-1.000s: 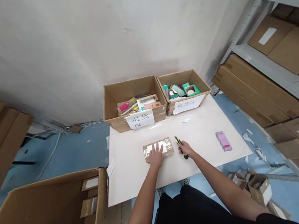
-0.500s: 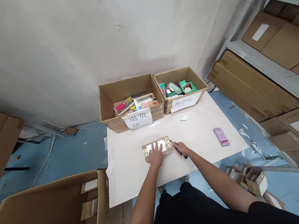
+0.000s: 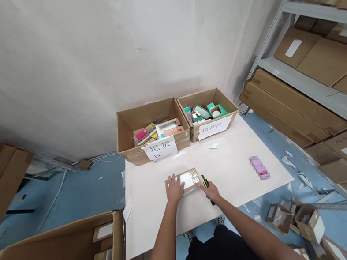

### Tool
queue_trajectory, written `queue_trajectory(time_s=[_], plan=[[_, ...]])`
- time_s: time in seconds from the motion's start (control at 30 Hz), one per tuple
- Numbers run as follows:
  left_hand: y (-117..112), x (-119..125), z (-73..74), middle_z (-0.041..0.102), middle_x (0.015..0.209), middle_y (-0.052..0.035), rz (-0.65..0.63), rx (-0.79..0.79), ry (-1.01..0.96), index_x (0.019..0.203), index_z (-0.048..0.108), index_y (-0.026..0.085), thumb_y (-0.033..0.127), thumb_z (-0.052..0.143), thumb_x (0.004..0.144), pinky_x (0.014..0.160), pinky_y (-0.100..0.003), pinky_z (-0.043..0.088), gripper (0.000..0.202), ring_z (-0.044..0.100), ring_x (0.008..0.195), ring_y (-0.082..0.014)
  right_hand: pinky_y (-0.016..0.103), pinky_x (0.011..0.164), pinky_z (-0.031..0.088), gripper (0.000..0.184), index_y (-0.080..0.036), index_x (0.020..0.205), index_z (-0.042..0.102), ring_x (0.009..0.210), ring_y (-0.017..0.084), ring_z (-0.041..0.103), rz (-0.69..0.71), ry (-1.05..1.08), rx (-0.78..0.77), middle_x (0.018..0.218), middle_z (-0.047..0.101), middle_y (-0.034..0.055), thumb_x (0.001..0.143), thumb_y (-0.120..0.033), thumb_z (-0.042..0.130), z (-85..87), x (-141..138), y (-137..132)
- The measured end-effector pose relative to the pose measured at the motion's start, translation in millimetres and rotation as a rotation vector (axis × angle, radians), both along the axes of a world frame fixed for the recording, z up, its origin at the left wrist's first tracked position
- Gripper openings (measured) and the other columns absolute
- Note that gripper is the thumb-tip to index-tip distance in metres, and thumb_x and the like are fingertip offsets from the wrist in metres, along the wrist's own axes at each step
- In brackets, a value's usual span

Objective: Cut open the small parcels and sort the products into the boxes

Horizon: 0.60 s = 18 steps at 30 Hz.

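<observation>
A small cardboard box (image 3: 187, 181) with a white label and shiny clear tape lies on the white tabletop in front of me. My left hand (image 3: 174, 189) holds its left end, with fingers over the top and the thumb toward the near side. In my right hand (image 3: 210, 190) is a black and yellow utility knife (image 3: 206, 181), tilted upward beside the box's right end. The right fingertips reach the box's near right corner. Whether the blade is out I cannot tell.
Two open cartons, one with mixed packages (image 3: 122, 150) and one with green boxes (image 3: 235, 110), stand at the table's back. A pixelated pink item (image 3: 259, 167) lies right. A large open carton (image 3: 119, 233) stands left; shelving (image 3: 300, 71) is at right, with opened boxes (image 3: 310, 222) on the floor.
My left hand has shifted from the box's middle to its left end. My right hand has turned the knife upward, away from the box's taped end. The view has shifted slightly.
</observation>
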<state>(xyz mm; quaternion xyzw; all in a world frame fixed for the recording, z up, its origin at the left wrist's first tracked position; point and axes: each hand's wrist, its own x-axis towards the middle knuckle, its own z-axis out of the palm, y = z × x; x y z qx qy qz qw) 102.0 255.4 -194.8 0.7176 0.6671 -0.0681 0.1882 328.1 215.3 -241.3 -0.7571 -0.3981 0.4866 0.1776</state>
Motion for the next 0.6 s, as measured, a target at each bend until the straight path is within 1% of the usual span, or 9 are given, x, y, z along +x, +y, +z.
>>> queue_trajectory(time_s=[0.07, 0.1, 0.17, 0.23, 0.33, 0.4, 0.47, 0.5, 0.6], plan=[[-5, 0, 0.6, 0.033, 0.171, -0.0143, 0.029, -0.004, 0.054, 0.163, 0.038, 0.021, 0.042, 0.034, 0.107, 0.125, -0.055, 0.026, 0.061, 0.025, 0.159, -0.0363, 0.027, 0.070, 0.055, 0.053, -0.021, 0.101, 0.058, 0.089, 0.024, 0.075, -0.002, -0.039, 0.034, 0.098, 0.075, 0.0088, 0.078, -0.064, 0.080, -5.4, -15, 6], [-8, 4, 1.1, 0.036, 0.169, -0.0165, 0.051, -0.016, 0.074, 0.163, 0.040, 0.020, 0.042, 0.034, 0.107, 0.122, -0.056, 0.029, 0.061, 0.030, 0.156, -0.0384, 0.028, 0.076, 0.055, 0.055, -0.021, 0.105, 0.059, 0.098, 0.027, 0.074, -0.011, -0.067, 0.044, 0.106, 0.075, 0.0111, 0.076, -0.063, 0.081, -5.4, -19, 13], [-19, 16, 1.7, 0.042, 0.164, -0.0203, 0.098, -0.046, 0.095, 0.161, 0.042, 0.018, 0.044, 0.034, 0.106, 0.114, -0.057, 0.039, 0.061, 0.044, 0.146, -0.0410, 0.031, 0.085, 0.055, 0.058, -0.020, 0.113, 0.059, 0.110, 0.031, 0.072, -0.030, -0.131, 0.038, 0.116, 0.074, 0.0151, 0.078, -0.062, 0.080, -0.8, -16, 34], [-32, 33, 0.6, 0.042, 0.165, -0.0197, 0.073, -0.050, 0.079, 0.160, 0.043, 0.019, 0.043, 0.035, 0.106, 0.108, -0.054, 0.045, 0.060, 0.053, 0.136, -0.0394, 0.035, 0.090, 0.054, 0.056, -0.019, 0.119, 0.058, 0.115, 0.033, 0.071, -0.044, -0.176, 0.012, 0.121, 0.073, 0.0180, 0.084, -0.060, 0.074, 6.7, -7, 58], [-51, 55, -5.5, 0.026, 0.174, -0.0118, -0.042, -0.041, 0.017, 0.163, 0.039, 0.024, 0.039, 0.035, 0.105, 0.107, -0.052, 0.047, 0.060, 0.049, 0.140, -0.0377, 0.036, 0.093, 0.053, 0.043, -0.019, 0.117, 0.060, 0.119, 0.032, 0.070, -0.060, -0.113, -0.014, 0.122, 0.073, 0.0185, 0.094, -0.055, 0.062, 14.5, 4, 80], [-57, 61, -10.4, 0.018, 0.177, -0.0074, -0.065, -0.062, -0.022, 0.165, 0.035, 0.024, 0.040, 0.033, 0.105, 0.108, -0.052, 0.048, 0.062, 0.041, 0.148, -0.0384, 0.034, 0.091, 0.054, 0.036, -0.020, 0.110, 0.062, 0.117, 0.030, 0.071, -0.067, -0.053, -0.018, 0.118, 0.074, 0.0161, 0.097, -0.054, 0.056, 14.9, 4, 81], [-56, 53, -14.1, 0.017, 0.177, -0.0063, -0.044, -0.090, -0.060, 0.165, 0.035, 0.023, 0.044, 0.031, 0.105, 0.109, -0.052, 0.048, 0.064, 0.035, 0.152, -0.0388, 0.032, 0.085, 0.056, 0.034, -0.022, 0.103, 0.061, 0.109, 0.027, 0.074, -0.113, 0.055, 0.010, 0.112, 0.076, 0.0131, 0.097, -0.055, 0.054, 13.2, -1, 73], [-54, 43, -15.5, 0.019, 0.177, -0.0069, -0.018, -0.098, -0.077, 0.164, 0.037, 0.021, 0.046, 0.030, 0.105, 0.111, -0.052, 0.046, 0.064, 0.033, 0.154, -0.0389, 0.031, 0.082, 0.057, 0.034, -0.023, 0.100, 0.059, 0.104, 0.026, 0.076, -0.151, 0.158, 0.027, 0.108, 0.077, 0.0119, 0.097, -0.057, 0.054, 12.2, -4, 67], [-46, -3, -20.1, 0.032, 0.172, -0.0123, 0.155, -0.146, -0.145, 0.157, 0.047, 0.016, 0.050, 0.027, 0.105, 0.117, -0.053, 0.041, 0.066, 0.028, 0.157, -0.0387, 0.033, 0.075, 0.059, 0.037, -0.024, 0.093, 0.053, 0.091, 0.025, 0.078, -0.277, 0.587, 0.050, 0.100, 0.078, 0.0118, 0.097, -0.061, 0.053, 10.2, -12, 52]])
